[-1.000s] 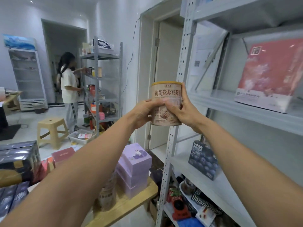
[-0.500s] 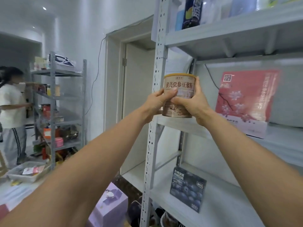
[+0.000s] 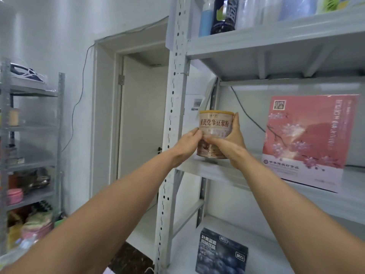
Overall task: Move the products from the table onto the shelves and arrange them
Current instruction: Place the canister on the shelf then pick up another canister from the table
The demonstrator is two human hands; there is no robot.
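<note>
Can: the round tin [image 3: 215,133] with the gold lid and beige label stood upright at the front-left corner of the middle shelf [image 3: 217,173], right beside the grey upright post [image 3: 171,115]. Its base was down at the shelf board, though whether it actually rested there could not be told.
Left hand: the left hand [image 3: 187,147] was on the tin's left side, fingers curled against the lower half of the label.
Right hand: the right hand [image 3: 229,143] was wrapped round the tin's right side, thumb lying across the front and fingers reaching up towards the lid.
Grip: both hands held the tin between them, thumbs nearly meeting at the front.
Pink box: a large pink box [image 3: 308,139] printed with blossoms stood further right on the same shelf, well apart from the tin and near the front edge.
Shelf below: a dark blue box [image 3: 221,254] stood upright near the front edge.
Top shelf: a dark bottle [image 3: 224,14] and pale containers lined the left end.
Far left: a second grey rack [image 3: 59,135] carried assorted goods, too blurred to name.
</note>
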